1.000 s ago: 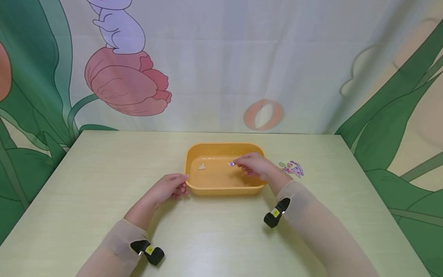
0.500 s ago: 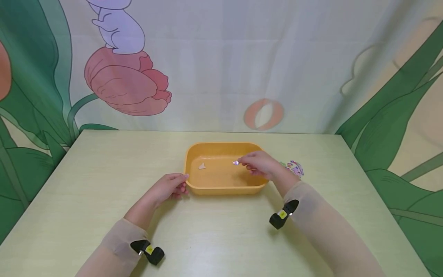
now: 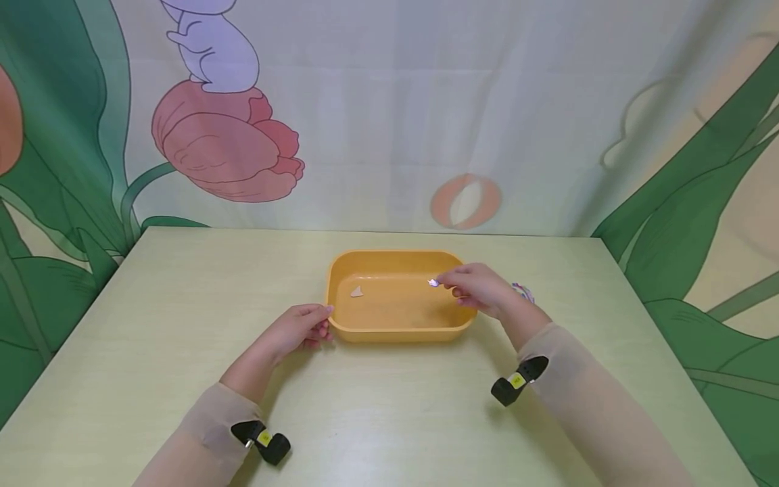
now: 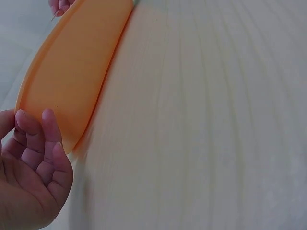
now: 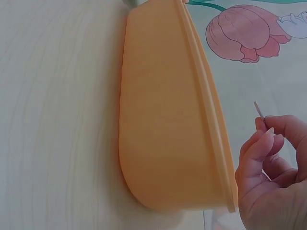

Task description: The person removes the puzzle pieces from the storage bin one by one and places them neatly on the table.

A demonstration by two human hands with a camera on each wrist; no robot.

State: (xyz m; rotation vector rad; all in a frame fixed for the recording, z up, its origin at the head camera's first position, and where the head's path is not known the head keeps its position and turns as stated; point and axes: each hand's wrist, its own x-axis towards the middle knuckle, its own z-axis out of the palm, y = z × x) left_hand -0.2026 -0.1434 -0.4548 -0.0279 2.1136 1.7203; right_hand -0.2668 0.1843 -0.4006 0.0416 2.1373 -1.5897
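Observation:
A yellow-orange plastic tray point(image 3: 389, 335) stands on the table. My left hand point(image 3: 297, 329) grips its rim at the front left corner, thumb on top, as the left wrist view also shows with the fingers point(image 4: 36, 136) curled against the tray's wall. Over the tray's right part, my right hand point(image 3: 483, 291) pinches a small flat piece point(image 3: 433, 282), shiny white and purple, between thumb and forefinger. In the right wrist view this thin piece point(image 5: 259, 109) appears nearly edge-on, above the rim. A pale, roughly triangular scrap point(image 3: 356, 291) lies in the tray's left part.
Colourful flat pieces point(image 3: 523, 292) lie on the table right of the tray, mostly hidden behind my right wrist. The light wooden table point(image 3: 389, 406) extends around the tray. A printed curtain point(image 3: 365, 122) hangs behind the far edge.
My right hand has moved right across the tray with the small piece still pinched, now covering most of the colourful pieces. The left hand stays at the tray's corner.

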